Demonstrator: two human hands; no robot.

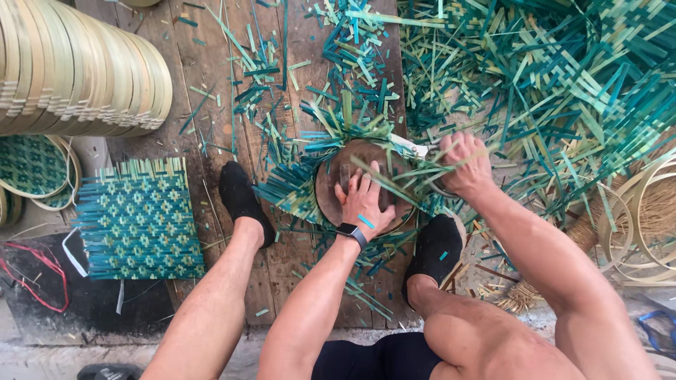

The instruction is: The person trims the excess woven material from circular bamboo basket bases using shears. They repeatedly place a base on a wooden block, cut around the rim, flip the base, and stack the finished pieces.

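A round wooden block [359,184] is set on the plank floor [211,70] between the two black-socked feet, so that it is kept steady and close to the body. The left hand [364,202], with a dark watch at the wrist, is laid flat on the block's top at its 6 o'clock side, fingers spread and extended; something upright and narrow seems to be pressed under them, though what it is cannot be told. A woven piece of green and pale bamboo strips [299,190] is draped around the block, its loose ends fanning out from 9 to 12 o'clock. At the block's 3 o'clock edge the right hand [465,165] is curled closed around a bundle of strip ends [415,179], apparently so that they are drawn taut across the block. A finished square woven mat [137,218] lies well apart at 9 o'clock, stacked bamboo hoops [84,70] at 10 o'clock, and cut strip scraps [549,84] at 1 o'clock.
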